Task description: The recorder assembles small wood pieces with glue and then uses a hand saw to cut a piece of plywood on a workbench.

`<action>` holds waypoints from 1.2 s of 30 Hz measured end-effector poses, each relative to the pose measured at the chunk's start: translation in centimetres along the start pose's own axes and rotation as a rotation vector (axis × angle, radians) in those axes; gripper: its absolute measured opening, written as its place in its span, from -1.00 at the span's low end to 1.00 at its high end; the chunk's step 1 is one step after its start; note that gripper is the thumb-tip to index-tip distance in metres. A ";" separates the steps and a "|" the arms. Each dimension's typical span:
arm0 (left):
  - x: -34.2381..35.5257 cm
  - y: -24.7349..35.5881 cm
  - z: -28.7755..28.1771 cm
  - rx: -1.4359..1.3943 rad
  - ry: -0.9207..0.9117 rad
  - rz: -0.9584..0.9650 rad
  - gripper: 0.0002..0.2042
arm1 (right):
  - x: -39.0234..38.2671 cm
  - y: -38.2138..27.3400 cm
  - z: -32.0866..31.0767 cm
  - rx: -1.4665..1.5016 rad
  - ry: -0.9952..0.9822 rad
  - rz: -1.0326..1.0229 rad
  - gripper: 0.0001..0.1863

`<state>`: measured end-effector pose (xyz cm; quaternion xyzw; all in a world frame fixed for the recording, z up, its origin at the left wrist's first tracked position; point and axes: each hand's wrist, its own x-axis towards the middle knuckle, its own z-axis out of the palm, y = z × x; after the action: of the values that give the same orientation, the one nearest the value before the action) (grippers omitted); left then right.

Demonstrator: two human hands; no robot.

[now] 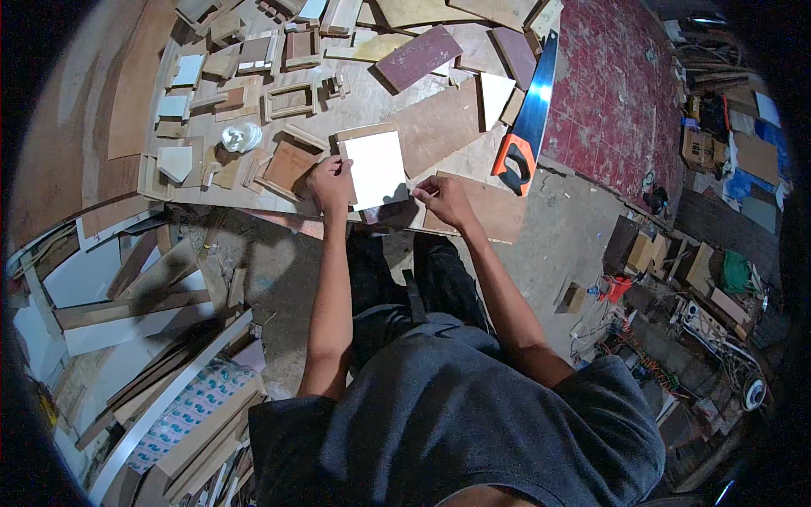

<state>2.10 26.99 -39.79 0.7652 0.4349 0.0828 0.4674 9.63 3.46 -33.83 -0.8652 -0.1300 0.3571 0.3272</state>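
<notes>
- The wooden worktable spreads across the upper part of the view, strewn with small wooden frames and offcuts.
- A brown flat board lies on it, beyond and to the right of the person's work.
- The handsaw rests at the table's right side, its blade pointing away from the person, its handle (orange and black) toward them.
- The white panel is at the table's near edge, in front of the person and between both hands; brown wood borders its far and left sides.
- A brown-bottomed open box sits just left of the left hand.
- The left hand grips the white panel by its left border, fingers curled.
- The right hand is at the panel's near right corner, thumb and fingertips drawn together; whether it touches or holds anything cannot be told.
- A clear container stands farther left, among the wooden pieces.
</notes>
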 end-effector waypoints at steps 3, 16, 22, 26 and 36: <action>-0.1 0.5 -0.1 -0.012 0.004 0.025 -0.78 | -0.1 0.6 0.1 0.002 -0.006 0.002 -0.62; 0.0 -2.1 0.0 -0.233 -0.021 0.083 -0.76 | 1.3 1.0 2.1 0.054 0.164 -0.043 -0.55; 0.3 -3.2 0.7 -0.276 -0.047 0.080 -0.76 | 3.3 1.2 3.9 0.076 0.191 -0.043 -0.55; 0.6 -3.9 0.8 -0.380 -0.064 0.025 -0.77 | 3.5 0.8 4.6 0.089 0.178 -0.092 -0.57; 0.9 -4.5 0.4 -0.397 -0.137 0.085 -0.75 | 3.2 0.5 5.1 0.159 0.232 -0.048 -0.54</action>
<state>0.23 28.22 -43.81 0.6797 0.3447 0.1340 0.6334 8.32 6.92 -38.53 -0.8686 -0.0833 0.2557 0.4162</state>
